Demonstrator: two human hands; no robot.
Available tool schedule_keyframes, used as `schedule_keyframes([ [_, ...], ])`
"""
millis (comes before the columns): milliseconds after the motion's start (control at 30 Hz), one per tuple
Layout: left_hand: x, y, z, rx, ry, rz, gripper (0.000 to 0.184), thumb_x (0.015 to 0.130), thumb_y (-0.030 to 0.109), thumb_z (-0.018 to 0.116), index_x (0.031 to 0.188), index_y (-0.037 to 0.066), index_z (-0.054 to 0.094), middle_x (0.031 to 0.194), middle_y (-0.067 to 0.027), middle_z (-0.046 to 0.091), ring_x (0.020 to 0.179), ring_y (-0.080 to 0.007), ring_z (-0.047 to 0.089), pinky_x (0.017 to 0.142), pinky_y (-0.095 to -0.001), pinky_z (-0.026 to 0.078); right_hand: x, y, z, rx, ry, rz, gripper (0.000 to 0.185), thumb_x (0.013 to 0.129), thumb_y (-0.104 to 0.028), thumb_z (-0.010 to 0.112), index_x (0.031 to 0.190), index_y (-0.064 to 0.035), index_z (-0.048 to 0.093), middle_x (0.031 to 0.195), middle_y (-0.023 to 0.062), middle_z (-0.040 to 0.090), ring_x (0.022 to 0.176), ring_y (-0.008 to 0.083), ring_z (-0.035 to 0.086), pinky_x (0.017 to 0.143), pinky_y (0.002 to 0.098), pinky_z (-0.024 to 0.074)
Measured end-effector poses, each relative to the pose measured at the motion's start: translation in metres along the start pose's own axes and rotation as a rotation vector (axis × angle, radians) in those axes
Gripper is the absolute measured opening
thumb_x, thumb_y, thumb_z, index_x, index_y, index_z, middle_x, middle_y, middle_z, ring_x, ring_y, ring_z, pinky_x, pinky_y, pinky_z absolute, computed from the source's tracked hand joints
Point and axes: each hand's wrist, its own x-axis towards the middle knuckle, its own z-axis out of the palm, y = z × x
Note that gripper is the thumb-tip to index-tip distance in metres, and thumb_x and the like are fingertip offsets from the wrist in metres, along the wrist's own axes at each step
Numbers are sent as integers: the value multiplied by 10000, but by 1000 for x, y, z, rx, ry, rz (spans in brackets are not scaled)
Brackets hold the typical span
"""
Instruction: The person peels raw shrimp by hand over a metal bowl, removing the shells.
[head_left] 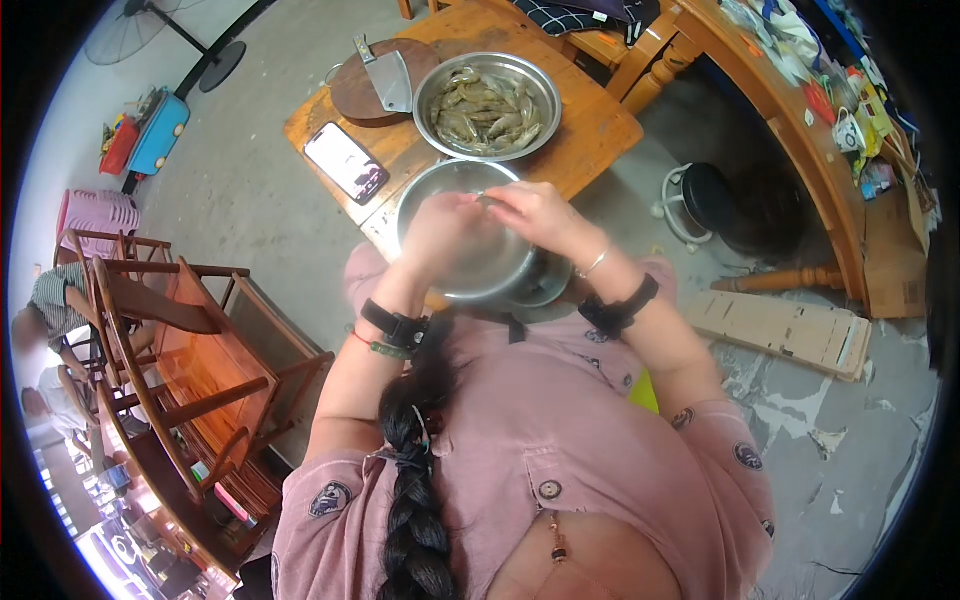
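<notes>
Item 1: wide steel basin (553, 108), round, thin flared rim, at the far part of the tabletop (597, 135). Contents: a heap of raw, whole shrimp (485, 112), grey-green to yellowish, glossy, curved bodies lying in all directions.

Item 2: second metal basin (480, 268), round, smooth-walled, nearer the wearer, just beside the first. Interior partly covered by the hands; contents not legible.

Item 3: third metal vessel (550, 284), only a curved part showing, below the near basin's right side.

Item 4: shrimp-like piece (486, 201), small, dark greyish, held above the second basin; motion blur makes its identity probable rather than certain. Left hand (443, 228): blurred, fingers drawn together on one side of the piece. Right hand (543, 214): fingers pinched on the other side, the two hands nearly meeting.

Item 5: round chopping board (348, 94), thick, dark brown wood, with a cleaver (390, 80) lying flat on it; broad grey metal blade, rectangular.

Item 6: phone (345, 162), dark-edged, screen lit, flat near the left edge.

Support: tabletop of orange-brown wood, planked, stained and worn.
</notes>
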Motion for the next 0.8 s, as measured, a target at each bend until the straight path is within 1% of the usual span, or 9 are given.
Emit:
schedule_keyframes([
  [67, -1, 4, 0, -21, -6, -19, 119, 944, 72, 561, 944, -8, 649, 858, -49, 677, 715, -116, 624, 667, -239, 488, -1, 1, 2, -53, 6, -52, 217, 836, -97, 636, 1036, -13, 645, 851, 164, 662, 766, 315, 657, 671, 376, 528],
  [133, -4, 32, -1, -366, 37, -406, 114, 940, 76, 570, 938, -1, 654, 839, -42, 680, 697, -106, 621, 642, -229, 476, -1, 3, 3, -77, -50, -16, 228, 821, -94, 637, 1038, -22, 648, 855, 155, 660, 789, 327, 647, 689, 394, 522],
  [167, -3, 20, 1, -367, 39, -406, 114, 940, 76, 570, 938, -1, 654, 839, -42, 680, 697, -106, 621, 642, -229, 476, -2, 4, 4, -77, -51, -17, 228, 821, -94, 637, 1038, -22, 648, 855, 155, 660, 789, 327, 647, 689, 394, 522],
  [233, -3, -7, 5, -120, 14, -28, 118, 939, 87, 574, 940, 7, 660, 830, -42, 685, 682, -99, 617, 622, -221, 460, -2, 3, 6, -92, -27, -5, 202, 799, -81, 643, 987, -11, 661, 817, 153, 660, 748, 315, 654, 660, 379, 523],
  [433, -4, -1, 3, 9, -26, -7, 133, 940, 89, 564, 955, -9, 654, 863, -71, 693, 700, -105, 620, 615, -227, 456, 0, -4, 4, 66, 69, 139, 137, 778, -61, 646, 882, 23, 673, 749, 177, 659, 656, 283, 667, 600, 344, 523],
  [533, -2, -1, 4, -4, 2, 10, 140, 942, 81, 554, 969, -21, 646, 868, -69, 687, 711, -111, 619, 630, -235, 468, 0, -3, 5, 95, 125, 166, 156, 784, -71, 653, 906, 23, 673, 773, 186, 663, 674, 281, 675, 606, 348, 526],
  [667, -3, -11, 5, 32, 3, 49, 140, 942, 67, 551, 988, -29, 641, 866, -61, 678, 715, -117, 619, 652, -243, 483, 0, -8, 5, 111, 109, 175, 168, 789, -76, 652, 925, 20, 675, 779, 189, 663, 682, 290, 676, 609, 354, 526],
  [733, -2, -12, 6, 52, 0, 67, 134, 937, 55, 558, 997, -31, 642, 855, -59, 670, 718, -126, 623, 674, -249, 499, 1, -6, 5, -36, 81, 45, 175, 787, -70, 647, 935, 18, 676, 769, 188, 659, 683, 297, 674, 613, 361, 524],
  [800, -3, -10, 7, 59, -8, 73, 133, 934, 51, 562, 997, -35, 643, 857, -63, 670, 721, -128, 624, 677, -250, 500, 1, -7, 2, -41, 46, 74, 174, 787, -64, 641, 936, 17, 676, 762, 187, 656, 682, 299, 672, 614, 365, 523],
])
